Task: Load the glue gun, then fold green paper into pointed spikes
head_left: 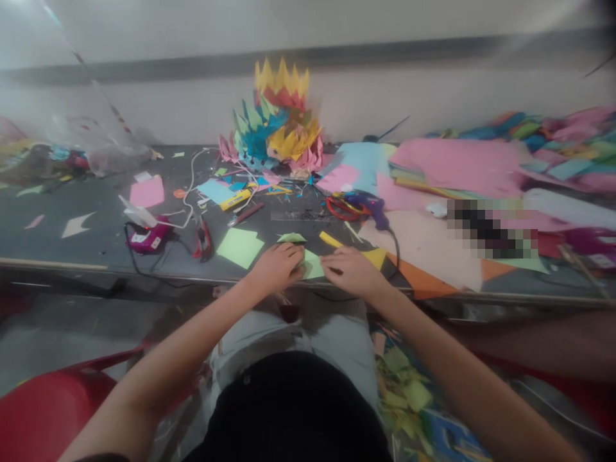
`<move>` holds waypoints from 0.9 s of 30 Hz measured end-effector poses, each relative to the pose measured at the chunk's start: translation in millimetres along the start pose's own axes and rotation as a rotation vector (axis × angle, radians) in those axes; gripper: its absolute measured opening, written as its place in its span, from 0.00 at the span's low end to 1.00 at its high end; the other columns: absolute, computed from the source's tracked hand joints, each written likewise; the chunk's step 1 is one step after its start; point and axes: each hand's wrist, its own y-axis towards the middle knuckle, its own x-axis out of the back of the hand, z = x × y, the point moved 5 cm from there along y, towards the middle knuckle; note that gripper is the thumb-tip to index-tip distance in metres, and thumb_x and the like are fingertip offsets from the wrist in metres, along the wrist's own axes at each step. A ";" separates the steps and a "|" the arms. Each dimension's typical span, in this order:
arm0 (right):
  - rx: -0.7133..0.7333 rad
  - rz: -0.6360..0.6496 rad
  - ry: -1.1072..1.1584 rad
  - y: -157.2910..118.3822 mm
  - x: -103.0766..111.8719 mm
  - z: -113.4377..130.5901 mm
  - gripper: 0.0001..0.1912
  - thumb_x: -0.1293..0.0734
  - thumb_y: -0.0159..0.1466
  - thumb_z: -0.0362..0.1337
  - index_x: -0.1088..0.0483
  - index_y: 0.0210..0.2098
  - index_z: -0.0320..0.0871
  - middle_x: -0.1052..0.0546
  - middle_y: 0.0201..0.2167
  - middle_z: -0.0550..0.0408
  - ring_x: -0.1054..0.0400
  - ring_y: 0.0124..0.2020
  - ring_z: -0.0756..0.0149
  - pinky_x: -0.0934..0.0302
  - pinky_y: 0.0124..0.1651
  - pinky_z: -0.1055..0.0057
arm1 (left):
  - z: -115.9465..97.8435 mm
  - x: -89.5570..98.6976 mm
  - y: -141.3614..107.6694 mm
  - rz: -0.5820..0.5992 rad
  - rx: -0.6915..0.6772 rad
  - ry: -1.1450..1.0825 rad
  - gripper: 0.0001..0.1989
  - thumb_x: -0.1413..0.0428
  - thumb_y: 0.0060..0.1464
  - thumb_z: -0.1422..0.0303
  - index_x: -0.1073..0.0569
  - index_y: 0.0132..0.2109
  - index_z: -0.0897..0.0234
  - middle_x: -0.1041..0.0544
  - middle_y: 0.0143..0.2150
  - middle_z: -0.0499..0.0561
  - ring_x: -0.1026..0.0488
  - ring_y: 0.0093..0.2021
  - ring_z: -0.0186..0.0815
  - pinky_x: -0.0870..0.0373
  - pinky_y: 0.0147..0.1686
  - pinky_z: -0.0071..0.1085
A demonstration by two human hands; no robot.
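Green paper piece (312, 264) lies at the table's (96, 244) near edge, pinned between our hands: left hand (276, 266) pressing its left side, right hand (351, 269) fingertips pinching its right.

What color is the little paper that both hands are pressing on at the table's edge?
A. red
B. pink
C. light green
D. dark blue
C. The left hand and the right hand both rest on a light green paper piece that shows between them at the near edge of the table.
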 end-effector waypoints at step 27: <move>-0.093 -0.038 0.113 3.6 7.9 15.4 0.20 0.40 0.61 0.34 0.34 0.53 0.43 0.26 0.39 0.49 0.32 0.40 0.63 0.35 0.43 0.65 | -16.5 2.3 -33.0 0.015 0.219 -0.036 0.12 0.49 0.54 0.70 0.31 0.47 0.65 0.27 0.42 0.54 0.33 0.45 0.42 0.34 0.43 0.38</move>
